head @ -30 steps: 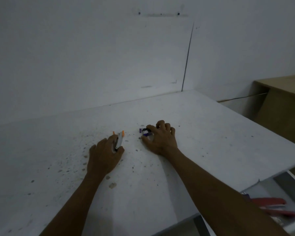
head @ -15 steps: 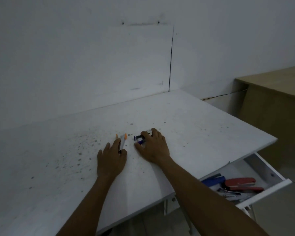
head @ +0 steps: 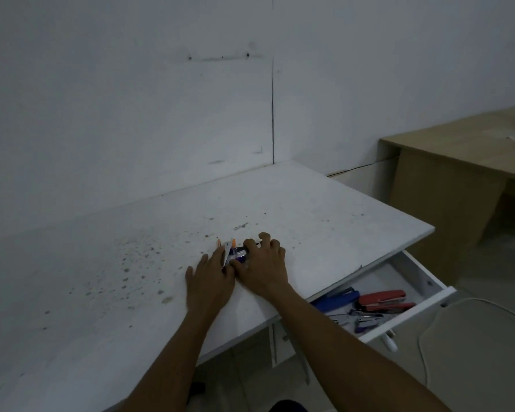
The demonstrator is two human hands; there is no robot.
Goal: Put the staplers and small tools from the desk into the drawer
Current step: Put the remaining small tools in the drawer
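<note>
Hands now together: left hand (head: 210,281) holds orange-white tool (head: 228,253), right hand (head: 263,267) fingers grip purple stapler (head: 241,253).

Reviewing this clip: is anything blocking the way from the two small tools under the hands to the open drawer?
Nothing visible does. The orange-and-white tool and purple tool lie together between the left hand and right hand. The desk toward the open drawer is bare, and the drawer's near part has room.

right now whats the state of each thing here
drawer: pulled open
red stapler: lying in the drawer
blue stapler: lying in the drawer
orange-and-white tool: on desk, under left hand
purple tool: on desk, under right hand
</note>
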